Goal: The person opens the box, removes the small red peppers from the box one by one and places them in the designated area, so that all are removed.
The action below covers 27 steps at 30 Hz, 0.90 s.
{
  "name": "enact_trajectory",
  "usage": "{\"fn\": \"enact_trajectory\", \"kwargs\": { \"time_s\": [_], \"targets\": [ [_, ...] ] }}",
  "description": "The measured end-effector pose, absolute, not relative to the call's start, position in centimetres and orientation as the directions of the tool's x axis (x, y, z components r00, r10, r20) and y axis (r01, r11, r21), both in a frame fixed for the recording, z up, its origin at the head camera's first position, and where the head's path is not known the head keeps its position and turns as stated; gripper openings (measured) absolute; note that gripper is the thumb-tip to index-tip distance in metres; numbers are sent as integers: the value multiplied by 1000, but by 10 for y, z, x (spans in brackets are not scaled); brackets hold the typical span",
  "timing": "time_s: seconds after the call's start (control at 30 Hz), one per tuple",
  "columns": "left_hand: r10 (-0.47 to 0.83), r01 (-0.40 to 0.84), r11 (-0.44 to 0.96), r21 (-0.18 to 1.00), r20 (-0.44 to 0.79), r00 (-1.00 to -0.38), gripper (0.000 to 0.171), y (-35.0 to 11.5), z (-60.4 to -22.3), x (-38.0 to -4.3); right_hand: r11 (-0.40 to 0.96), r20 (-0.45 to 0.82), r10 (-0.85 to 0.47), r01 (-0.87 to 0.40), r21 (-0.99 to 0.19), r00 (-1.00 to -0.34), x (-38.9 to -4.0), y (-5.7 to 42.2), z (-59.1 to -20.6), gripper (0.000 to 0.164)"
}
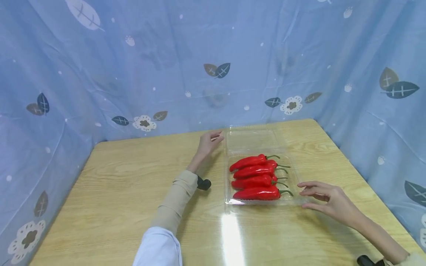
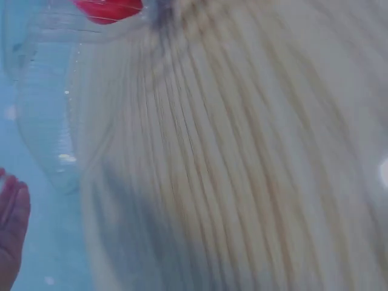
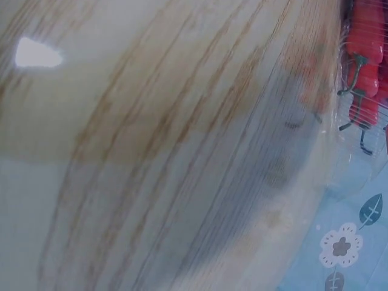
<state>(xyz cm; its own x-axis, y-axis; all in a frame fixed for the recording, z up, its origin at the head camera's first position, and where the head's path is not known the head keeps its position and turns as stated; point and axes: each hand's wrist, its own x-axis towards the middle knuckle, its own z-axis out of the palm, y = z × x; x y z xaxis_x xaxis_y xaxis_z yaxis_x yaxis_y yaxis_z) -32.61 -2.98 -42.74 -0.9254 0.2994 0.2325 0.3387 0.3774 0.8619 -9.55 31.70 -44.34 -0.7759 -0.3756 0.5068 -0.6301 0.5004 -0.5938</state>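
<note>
A clear plastic clamshell box (image 1: 229,197) lies unfolded on the table, its lid (image 1: 253,139) spread out flat towards the curtain. Inside its near half lie several red peppers (image 1: 254,170) with green stems pointing right, stacked in rows. My left hand (image 1: 209,143) is beside the lid's left edge, fingers loosely bent and holding nothing; its fingers (image 2: 13,227) appear apart from the plastic in the left wrist view. Near the box's lower right corner is my right hand (image 1: 327,199), thumb and fingers spread apart around nothing. The right wrist view does not show that hand.
The box stands right of centre on a light wooden table (image 1: 133,177). A blue patterned curtain (image 1: 186,44) surrounds the table's back and sides. Black wrist straps (image 1: 203,183) show at the sleeves. Light glares off the tabletop in front of the box.
</note>
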Motion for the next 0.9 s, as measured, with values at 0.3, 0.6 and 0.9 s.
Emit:
{"fn": "enact_trajectory", "kwargs": {
  "time_s": [0.3, 0.6, 0.9],
  "targets": [
    [523, 421, 168, 891, 282, -804, 38, -43, -412, -278, 473, 490, -373, -616, -630, -788, -95, 322, -444, 41],
    [744, 287, 87, 954, 130, -656, 37, -17, -418, -212, 432, 489, -374, -614, -660, -788, -95, 324, -448, 42],
    [812, 532, 128, 837, 220, -540, 42, 27, -432, -202, 405, 472, -391, -608, -683, -790, -98, 320, -445, 39]
  ]
}}
